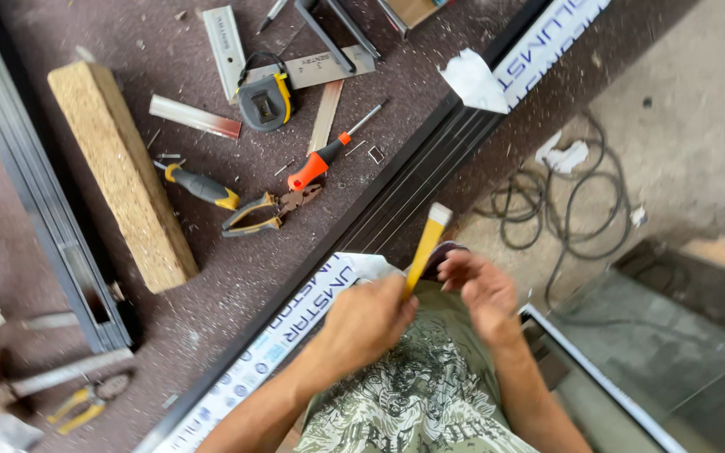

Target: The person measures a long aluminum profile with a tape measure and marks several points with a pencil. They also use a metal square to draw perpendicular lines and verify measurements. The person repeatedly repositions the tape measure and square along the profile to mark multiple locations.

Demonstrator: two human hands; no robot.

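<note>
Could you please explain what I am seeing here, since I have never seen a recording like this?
There is one picture, from a camera on a person's head, looking down at their two bare hands. The left hand has its grip on a yellow tool, its kind unclear; the right hand is open beside it. On the workbench lie a wood block, tape measure, orange screwdriver, pliers and a dark metal profile. A cable lies on the floor.

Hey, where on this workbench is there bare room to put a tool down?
Free: the strip between the wooden block and the long dark profile, below the pliers. Crowded: around the tape measure and orange screwdriver.
</note>
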